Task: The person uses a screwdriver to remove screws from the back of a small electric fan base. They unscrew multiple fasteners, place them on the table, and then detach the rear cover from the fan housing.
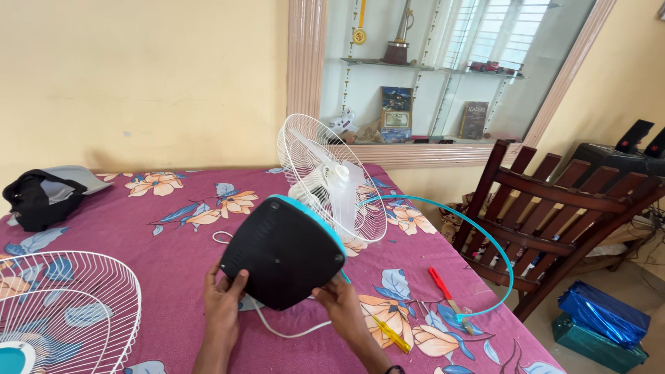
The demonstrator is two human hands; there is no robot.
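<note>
- Head view, counts: one table fan [312,221] lying tipped over, two white wire grilles (the rear grille [312,149] on the fan, the loose front grille [66,305] at the lower left), one blue grille ring [495,242], two screwdrivers (a red-handled screwdriver [438,280] and a yellow-handled screwdriver [390,334]), one black bag [41,199], one white power cord [277,329].
- Two hands: the left hand [223,299] grips the lower left edge of the fan's black base [284,253], fingers curled onto it; the right hand [339,301] holds the base's lower right edge, thumb on its rim.
- Surface: a table under a magenta floral cloth [173,270]; the fan sits near its middle, the bag at the far left, both screwdrivers to the right of the hands.
- Room: a cream wall [138,69], a glass-fronted display niche [443,69] with shelves, a dark wooden chair [554,208] at the right, blue foil-wrapped boxes [599,322] on the floor.
- Orientation: the fan's long axis runs from the person toward the wall, the base underside facing the camera, the translucent blades [343,190] and rear grille pointing away and slightly right.
</note>
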